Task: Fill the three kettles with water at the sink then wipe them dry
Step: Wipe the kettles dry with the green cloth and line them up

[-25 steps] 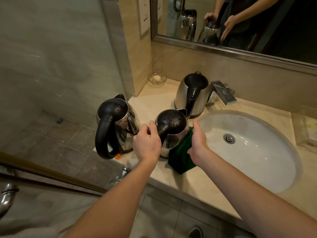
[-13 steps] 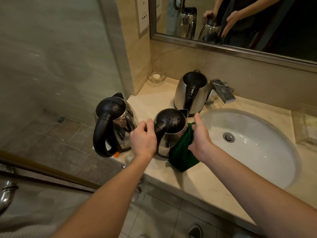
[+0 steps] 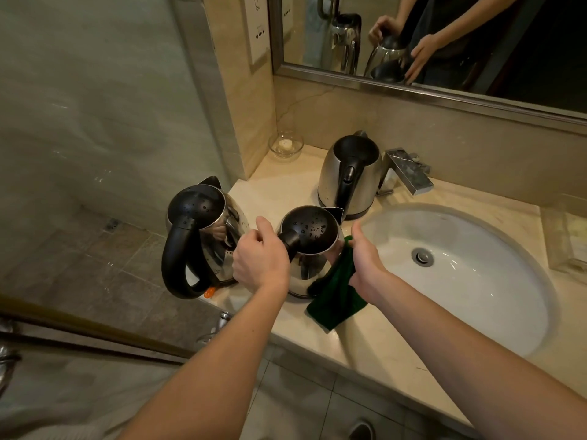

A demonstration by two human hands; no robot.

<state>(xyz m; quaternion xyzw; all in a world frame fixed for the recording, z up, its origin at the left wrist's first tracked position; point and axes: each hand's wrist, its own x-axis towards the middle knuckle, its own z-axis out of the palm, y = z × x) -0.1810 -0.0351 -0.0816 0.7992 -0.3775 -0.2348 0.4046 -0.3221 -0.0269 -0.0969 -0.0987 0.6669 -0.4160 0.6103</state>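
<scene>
While left hand [image 3: 262, 265] grips middle kettle [image 3: 314, 236] handle, right hand [image 3: 365, 260] holds green cloth [image 3: 336, 300], fingers hidden behind kettle

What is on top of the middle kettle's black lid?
Water drops lie on the lid of the middle kettle. The left hand grips and mostly hides its handle; the right hand holds a green cloth against its side.

No legible text, labels or numbers

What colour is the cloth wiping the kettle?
The cloth is dark green; the head view shows it best.
</scene>
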